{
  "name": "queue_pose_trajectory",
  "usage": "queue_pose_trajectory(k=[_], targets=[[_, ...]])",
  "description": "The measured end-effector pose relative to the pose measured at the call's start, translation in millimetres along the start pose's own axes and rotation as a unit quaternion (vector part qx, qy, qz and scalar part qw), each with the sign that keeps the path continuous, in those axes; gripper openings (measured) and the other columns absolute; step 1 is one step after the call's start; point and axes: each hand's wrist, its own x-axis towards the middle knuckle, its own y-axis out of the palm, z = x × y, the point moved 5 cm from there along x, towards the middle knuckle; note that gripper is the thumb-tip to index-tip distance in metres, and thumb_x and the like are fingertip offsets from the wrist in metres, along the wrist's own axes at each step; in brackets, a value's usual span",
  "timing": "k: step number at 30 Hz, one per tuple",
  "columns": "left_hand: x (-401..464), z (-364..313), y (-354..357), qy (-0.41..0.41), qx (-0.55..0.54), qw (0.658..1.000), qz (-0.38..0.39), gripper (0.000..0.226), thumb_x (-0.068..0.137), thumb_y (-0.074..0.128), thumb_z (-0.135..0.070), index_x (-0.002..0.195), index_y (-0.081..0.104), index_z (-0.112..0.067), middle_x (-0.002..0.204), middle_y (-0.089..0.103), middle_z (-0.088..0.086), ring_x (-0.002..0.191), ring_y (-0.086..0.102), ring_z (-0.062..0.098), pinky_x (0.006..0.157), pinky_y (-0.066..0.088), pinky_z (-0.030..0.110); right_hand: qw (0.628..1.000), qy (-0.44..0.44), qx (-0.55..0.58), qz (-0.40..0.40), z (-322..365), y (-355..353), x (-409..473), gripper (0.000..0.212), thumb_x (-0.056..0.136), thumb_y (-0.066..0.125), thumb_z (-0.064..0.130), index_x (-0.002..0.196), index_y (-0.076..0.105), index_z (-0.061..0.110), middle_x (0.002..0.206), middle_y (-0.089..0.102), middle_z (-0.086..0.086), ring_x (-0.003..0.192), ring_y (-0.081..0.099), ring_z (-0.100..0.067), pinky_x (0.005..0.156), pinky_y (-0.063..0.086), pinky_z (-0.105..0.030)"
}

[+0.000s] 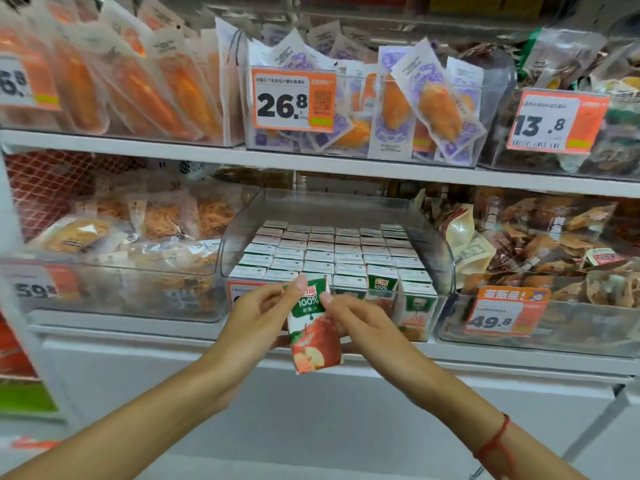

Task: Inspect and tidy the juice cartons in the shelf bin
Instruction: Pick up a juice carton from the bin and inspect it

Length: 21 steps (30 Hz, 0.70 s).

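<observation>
A small apple juice carton point(313, 336), green and white on top with a red apple below, hangs upright in front of the shelf edge. My left hand point(258, 315) pinches its upper left side. My right hand point(360, 318) pinches its upper right edge. Just behind them stands a clear plastic bin point(429, 237) on the lower shelf. It is packed with several neat rows of the same cartons point(329, 254), their white tops facing up. One carton point(381, 282) in the front row stands a little higher than its neighbours.
Clear bins of bagged snacks flank the juice bin at left point(114, 271) and right point(540, 265). Orange price tags point(505, 315) hang on the bin fronts. The upper shelf point(173, 152) carries more bins of packaged food. A white cabinet front point(311, 410) lies below.
</observation>
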Motion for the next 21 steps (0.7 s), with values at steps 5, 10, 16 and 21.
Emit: queue_pose_trajectory(k=[5,10,16,21], targets=[[-1,14,-7,-0.035,-0.062,0.997,-0.006,0.032,0.091,0.06,-0.042,0.107,0.071,-0.018,0.096,0.077,-0.003,0.089,0.073,0.011,0.074,0.06,0.024,0.998,0.025,0.057,-0.03,-4,11,14,0.034,0.096,0.051,0.047,0.098,0.067,0.017,0.079,0.07,0.013,0.077,0.066,0.0,0.066,0.05,-0.013],[-2,18,-12,-0.057,-0.092,0.994,0.032,0.023,0.093,0.062,-0.028,0.114,0.069,-0.021,0.104,0.076,-0.004,0.096,0.072,0.008,0.069,0.057,0.017,0.987,0.074,0.125,-0.068,-11,13,24,0.038,0.095,0.052,0.047,0.09,0.071,0.015,0.086,0.077,0.002,0.079,0.071,-0.008,0.066,0.054,-0.015],[-2,24,-15,-0.066,-0.061,0.994,0.058,0.026,0.094,0.06,-0.032,0.113,0.071,-0.018,0.101,0.077,-0.003,0.097,0.071,0.007,0.078,0.058,0.019,0.987,0.076,0.124,-0.068,-14,11,27,0.032,0.094,0.052,0.048,0.093,0.069,0.022,0.094,0.076,0.0,0.092,0.072,-0.016,0.082,0.056,-0.027],[-4,22,-13,-0.038,-0.087,0.995,0.008,0.024,0.096,0.058,-0.021,0.115,0.068,-0.01,0.098,0.077,0.002,0.086,0.073,0.008,0.065,0.054,0.013,0.987,0.064,0.145,-0.006,-15,7,27,0.024,0.094,0.057,0.037,0.11,0.07,0.023,0.107,0.074,0.0,0.101,0.07,-0.018,0.076,0.055,-0.022]])
